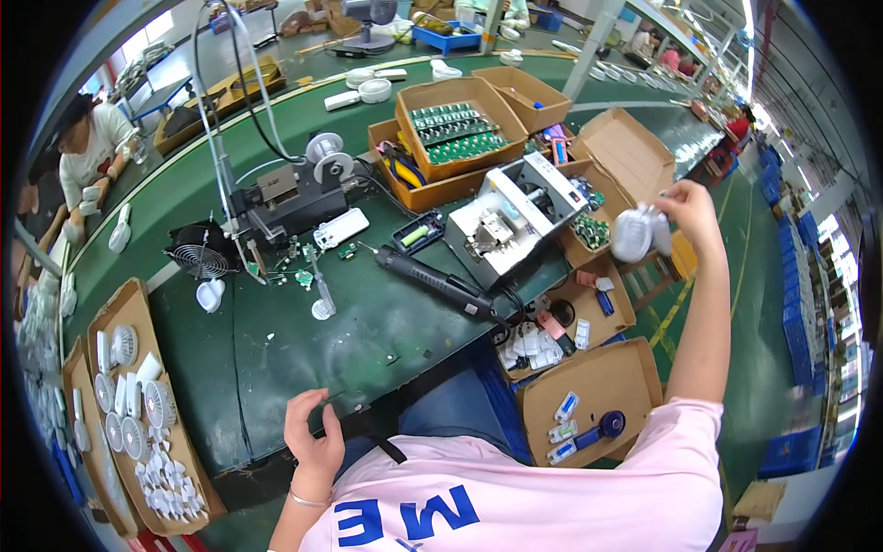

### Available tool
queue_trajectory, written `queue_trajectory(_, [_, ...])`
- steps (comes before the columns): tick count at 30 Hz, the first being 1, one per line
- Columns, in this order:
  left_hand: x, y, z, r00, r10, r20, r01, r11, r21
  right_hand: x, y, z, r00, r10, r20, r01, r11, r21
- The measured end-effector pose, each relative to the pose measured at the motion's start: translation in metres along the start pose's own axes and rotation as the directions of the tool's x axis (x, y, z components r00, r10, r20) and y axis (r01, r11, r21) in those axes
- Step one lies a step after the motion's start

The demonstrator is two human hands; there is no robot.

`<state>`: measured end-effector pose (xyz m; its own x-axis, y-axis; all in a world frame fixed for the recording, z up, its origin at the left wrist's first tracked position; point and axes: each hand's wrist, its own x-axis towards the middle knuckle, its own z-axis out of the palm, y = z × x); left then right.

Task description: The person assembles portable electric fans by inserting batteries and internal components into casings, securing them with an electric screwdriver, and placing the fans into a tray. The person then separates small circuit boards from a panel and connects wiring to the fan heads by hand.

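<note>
My right hand (688,213) is raised at the right, its fingers closed on some white plastic pieces (633,235). They hang beside the open cardboard flap, above a box of small green circuit boards (590,230); their exact kind is hard to make out. At the table's front edge is my left hand (315,440), fingers curved and thumb apart, with nothing visible held. A black electric screwdriver (437,283) lies across the green work table (294,368). Near its tip are a dark casing with a green battery (418,234) and a white handle-shaped shell (341,228).
A white-and-black machine (515,221) and a solder feeder with a wire spool (328,158) stand on the table. Cardboard trays hold circuit boards (457,133), white fan parts (133,405) and a blue fan (611,424). A person (97,152) sits across at the left.
</note>
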<state>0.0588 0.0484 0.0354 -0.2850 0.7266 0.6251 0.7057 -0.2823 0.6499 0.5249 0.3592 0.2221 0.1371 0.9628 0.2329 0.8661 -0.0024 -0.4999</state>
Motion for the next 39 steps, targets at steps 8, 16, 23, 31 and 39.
queue_trajectory(8, [-0.001, -0.007, -0.035, 0.995, -0.021, -0.099, 0.041, 0.978, 0.203, 0.093, -0.002, 0.085, 0.736, -0.344, -0.583, 0.28, 0.939, -0.201])
queue_trajectory(16, [0.025, -0.056, -0.144, 0.849, -0.169, -0.501, 0.402, 0.822, 0.404, -0.059, -0.105, 0.149, 0.671, -0.599, -0.438, 0.724, 0.657, 0.211])
queue_trajectory(23, [0.034, -0.14, -0.245, 0.594, -0.534, -0.601, 0.787, 0.539, 0.3, -0.165, -0.107, 0.157, 0.816, -0.554, -0.165, 0.522, 0.583, 0.622])
queue_trajectory(31, [0.039, -0.173, -0.292, 0.541, -0.638, -0.547, 0.826, 0.282, 0.488, -0.219, -0.085, 0.189, 0.773, -0.541, 0.331, 0.226, 0.723, 0.653])
queue_trajectory(39, [0.049, -0.147, -0.277, 0.62, -0.746, -0.246, 0.693, 0.373, 0.617, -0.261, -0.104, 0.201, 0.714, -0.448, 0.539, 0.047, 0.798, 0.601])
